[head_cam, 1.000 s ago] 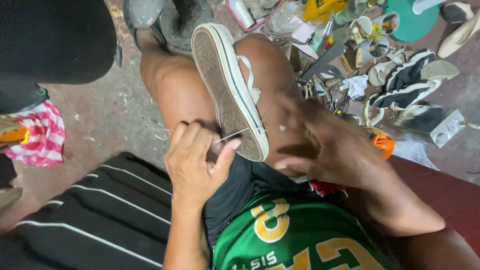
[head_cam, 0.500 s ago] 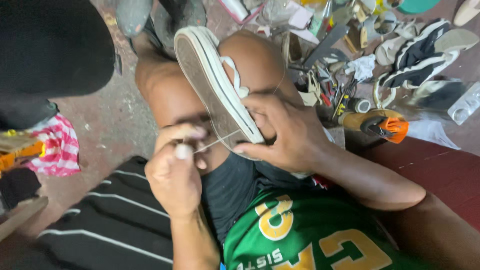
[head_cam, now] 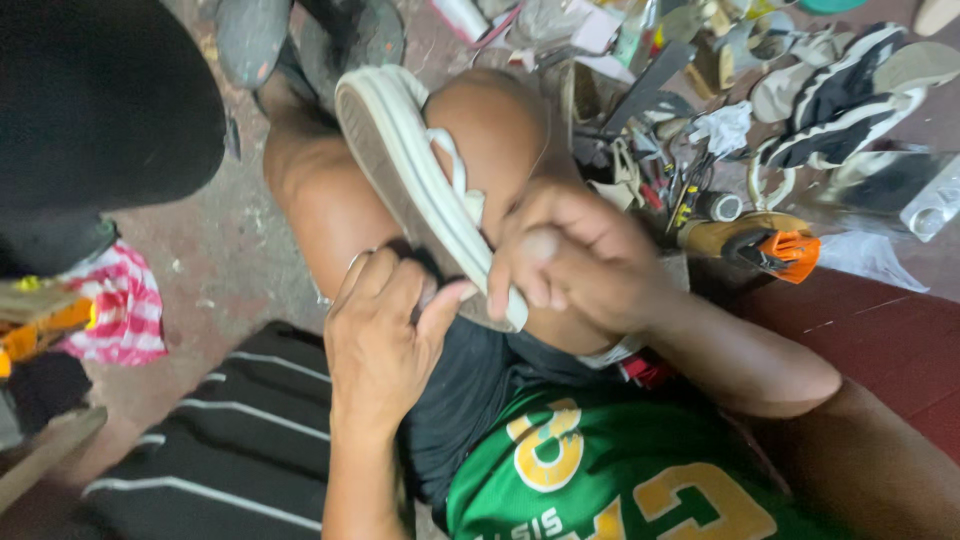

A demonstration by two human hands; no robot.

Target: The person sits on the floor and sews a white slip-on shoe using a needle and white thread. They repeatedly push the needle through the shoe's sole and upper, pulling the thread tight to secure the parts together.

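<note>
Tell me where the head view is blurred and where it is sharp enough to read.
Head view: the right hand is smeared by motion blur on the sneaker; the left hand is softer-edged but readable; the tool clutter at top right is blurry; lighting is even, no harsh glare.

Bare concrete floor (head_cam: 215, 255), grey-brown, stained and speckled with pale flecks. At far left, a red-and-white striped cloth (head_cam: 110, 310) crumpled on it, just beside something yellow (head_cam: 40, 330). Lower left, a black mat with thin white stripes (head_cam: 230, 450) spread flat. At right, a dark red surface (head_cam: 880, 340), smooth and dull. Along the top right, a heap of worn shoes and soles (head_cam: 830, 95), scraps and small tools (head_cam: 680, 185), packed close together. Flat, even light, soft shadows only.
</note>
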